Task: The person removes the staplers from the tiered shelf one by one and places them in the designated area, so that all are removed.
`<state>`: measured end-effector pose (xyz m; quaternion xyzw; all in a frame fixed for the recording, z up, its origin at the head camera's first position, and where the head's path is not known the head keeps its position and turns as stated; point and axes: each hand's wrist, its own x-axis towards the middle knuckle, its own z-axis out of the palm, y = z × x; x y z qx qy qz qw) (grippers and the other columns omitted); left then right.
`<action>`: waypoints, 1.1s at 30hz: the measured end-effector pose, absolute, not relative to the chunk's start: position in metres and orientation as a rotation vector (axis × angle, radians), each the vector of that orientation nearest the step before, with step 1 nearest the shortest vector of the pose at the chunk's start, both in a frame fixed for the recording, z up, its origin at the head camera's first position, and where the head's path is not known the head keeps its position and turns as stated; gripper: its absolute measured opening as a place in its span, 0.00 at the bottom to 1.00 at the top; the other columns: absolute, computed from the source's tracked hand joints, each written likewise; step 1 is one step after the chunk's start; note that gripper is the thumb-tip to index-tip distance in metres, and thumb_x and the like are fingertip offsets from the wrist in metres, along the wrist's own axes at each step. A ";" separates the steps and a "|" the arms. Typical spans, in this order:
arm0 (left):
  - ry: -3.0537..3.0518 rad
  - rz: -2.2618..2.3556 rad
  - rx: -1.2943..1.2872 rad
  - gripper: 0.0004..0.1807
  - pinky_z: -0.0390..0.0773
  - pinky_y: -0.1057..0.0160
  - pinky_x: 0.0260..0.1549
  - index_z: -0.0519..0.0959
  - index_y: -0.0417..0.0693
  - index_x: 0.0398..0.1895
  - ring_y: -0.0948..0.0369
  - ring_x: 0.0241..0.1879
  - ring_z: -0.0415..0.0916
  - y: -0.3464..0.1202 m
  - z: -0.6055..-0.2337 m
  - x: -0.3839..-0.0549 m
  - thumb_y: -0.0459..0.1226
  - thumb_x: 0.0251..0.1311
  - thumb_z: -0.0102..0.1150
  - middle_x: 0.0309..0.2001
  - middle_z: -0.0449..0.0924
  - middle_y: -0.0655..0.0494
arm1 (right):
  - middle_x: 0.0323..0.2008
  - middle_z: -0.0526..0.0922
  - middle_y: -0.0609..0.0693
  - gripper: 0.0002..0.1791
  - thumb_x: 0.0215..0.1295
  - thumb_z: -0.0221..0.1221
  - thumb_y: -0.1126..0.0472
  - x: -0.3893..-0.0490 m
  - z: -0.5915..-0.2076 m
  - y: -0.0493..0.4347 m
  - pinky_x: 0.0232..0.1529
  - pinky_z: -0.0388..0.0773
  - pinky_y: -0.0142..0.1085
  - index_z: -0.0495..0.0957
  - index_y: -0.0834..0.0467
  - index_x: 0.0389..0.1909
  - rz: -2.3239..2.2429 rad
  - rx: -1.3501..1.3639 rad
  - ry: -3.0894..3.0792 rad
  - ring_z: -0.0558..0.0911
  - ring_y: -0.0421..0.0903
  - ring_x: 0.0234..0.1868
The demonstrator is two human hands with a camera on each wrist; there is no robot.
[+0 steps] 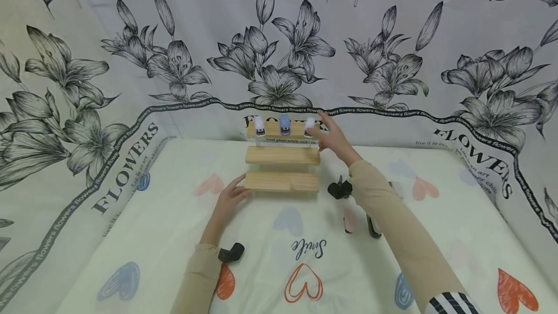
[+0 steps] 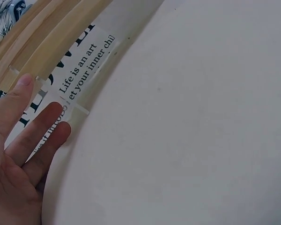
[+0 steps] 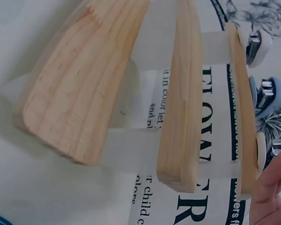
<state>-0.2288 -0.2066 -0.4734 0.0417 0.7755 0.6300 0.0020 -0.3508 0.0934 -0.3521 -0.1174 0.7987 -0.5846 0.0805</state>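
Note:
A three-step wooden stand (image 1: 282, 181) with pale, see-through side supports rises at the back middle of the table. Along its top step sit three small stapler-like things: a white one (image 1: 259, 125) at left, a blue one (image 1: 285, 124) in the middle and a white one (image 1: 309, 127) at right. My right hand (image 1: 333, 138) touches that right one, its index finger stretched out beyond it. My left hand (image 1: 228, 201) is at the left end of the lowest step. In the left wrist view the thumb (image 2: 24, 80) touches the wood; the other fingers extend loosely.
Right of the stand, partly behind the right forearm, lie a slim pale object with a dark end (image 1: 347, 221) and a dark object (image 1: 373, 227); their kinds are unclear. A flower-printed cloth (image 1: 279, 13) hangs behind the table. Black wrist cameras show beside both wrists.

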 end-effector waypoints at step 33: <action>2.473 1.965 0.132 0.32 0.64 0.52 0.49 0.62 0.45 0.63 0.53 0.42 0.76 -0.207 -0.483 -0.233 0.36 0.55 0.60 0.38 0.80 0.44 | 0.56 0.63 0.60 0.31 0.53 0.64 0.61 -0.254 -0.394 0.121 0.20 0.72 0.35 0.62 0.56 0.58 -1.910 -0.307 2.263 0.76 0.47 0.23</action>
